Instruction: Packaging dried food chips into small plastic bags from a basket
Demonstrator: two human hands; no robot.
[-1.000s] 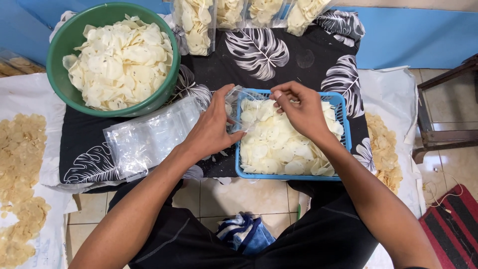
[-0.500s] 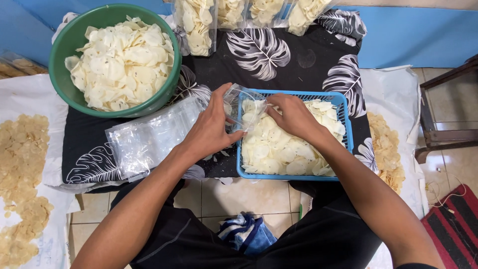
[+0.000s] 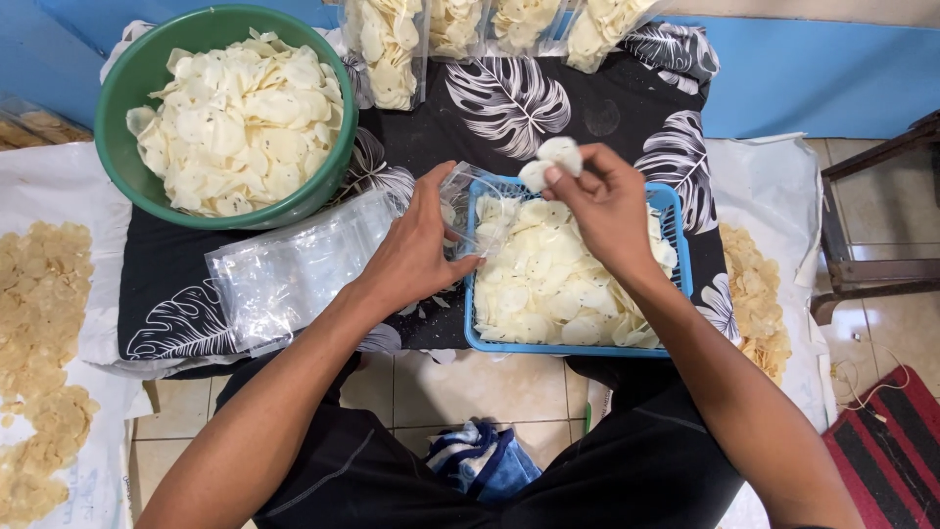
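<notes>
My right hand (image 3: 609,208) pinches a few pale round chips (image 3: 550,162) between thumb and fingertips, lifted just above the far left corner of the blue plastic basket (image 3: 676,220). My left hand (image 3: 416,250) grips a small clear plastic bag (image 3: 468,208) by its mouth, fingers clenched on the film, holding it against the left rim of the basket, just beside the raised chips. The basket sits on a black cloth with white leaf prints (image 3: 509,108) and is heaped with more of the same thin, whitish chips (image 3: 548,284). To the left of my left wrist lies a loose stack of empty clear bags (image 3: 294,269), flat on the cloth and touching the foot of a green bowl (image 3: 122,147). That large round bowl stands at the far left corner of the cloth, filled to the rim with chips. Along the far edge stand filled bags of chips (image 3: 392,49) in a row, upright. On white sheeting at both sides lie spreads of yellower chips (image 3: 39,313), well apart from my hands. Below the table edge, between my knees, a blue-and-white cloth (image 3: 480,460) rests on the tiled floor (image 3: 441,392).
</notes>
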